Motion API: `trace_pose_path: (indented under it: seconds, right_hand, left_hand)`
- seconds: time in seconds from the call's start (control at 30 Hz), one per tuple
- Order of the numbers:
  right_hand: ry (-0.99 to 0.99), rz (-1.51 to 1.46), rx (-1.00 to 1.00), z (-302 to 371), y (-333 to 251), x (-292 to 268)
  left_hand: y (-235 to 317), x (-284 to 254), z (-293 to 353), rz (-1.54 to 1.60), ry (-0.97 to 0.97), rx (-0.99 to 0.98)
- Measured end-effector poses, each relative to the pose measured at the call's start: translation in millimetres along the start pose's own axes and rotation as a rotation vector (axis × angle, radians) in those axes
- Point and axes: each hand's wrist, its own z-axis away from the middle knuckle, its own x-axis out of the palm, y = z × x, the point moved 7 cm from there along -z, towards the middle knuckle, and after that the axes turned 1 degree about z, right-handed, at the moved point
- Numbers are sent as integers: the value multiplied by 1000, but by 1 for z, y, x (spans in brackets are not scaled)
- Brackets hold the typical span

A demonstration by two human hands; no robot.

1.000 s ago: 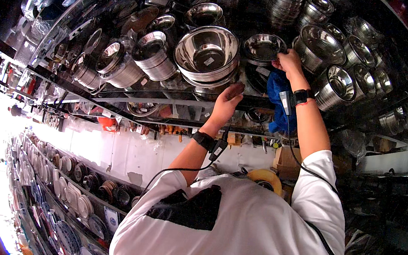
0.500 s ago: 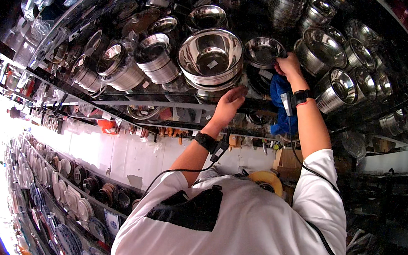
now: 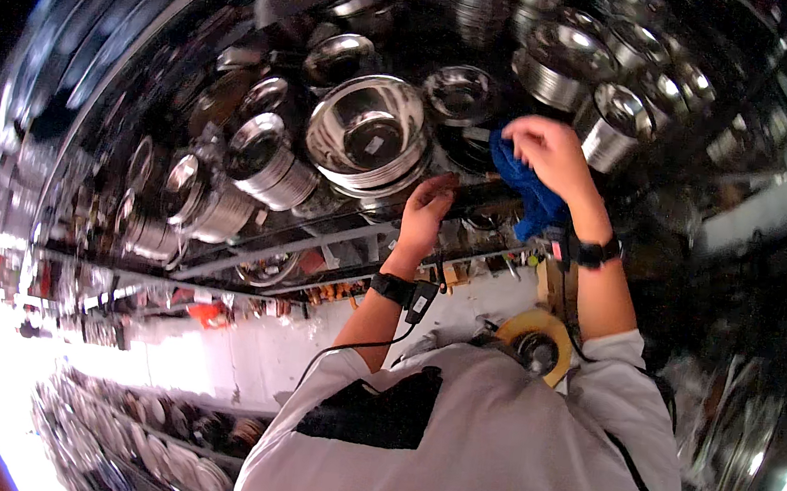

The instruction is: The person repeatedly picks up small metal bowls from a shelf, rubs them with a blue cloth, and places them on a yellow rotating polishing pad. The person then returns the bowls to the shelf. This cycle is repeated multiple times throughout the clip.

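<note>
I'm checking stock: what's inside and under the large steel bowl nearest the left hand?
Inside the large steel bowl is a small pale label. Beneath, stacked metal rims show; the insides there are covered.

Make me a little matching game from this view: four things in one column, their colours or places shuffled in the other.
1. Cloth
2. Big bowl
3. Shirt
4. Wrist straps

A. White with a black patch
B. Black, one on each arm
C. Blue, by the right hand
D. Shiny silver, nearest the left hand

Pairs: 1-C, 2-D, 3-A, 4-B
</note>
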Motion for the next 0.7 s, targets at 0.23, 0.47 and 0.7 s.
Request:
trace_pose_path:
  seconds: [0.23,0.47,0.7]
  right_hand:
    - [-261,-33,467,253,171,88]
    - [374,-442,1180,541,267,155]
    - [735,-606,1481,626,277,170]
  left_hand:
    - [0,35,11,-75,-169,9]
    - [-91,77,64,-489,-510,124]
    - [-318,43,137,-724,-796,-878]
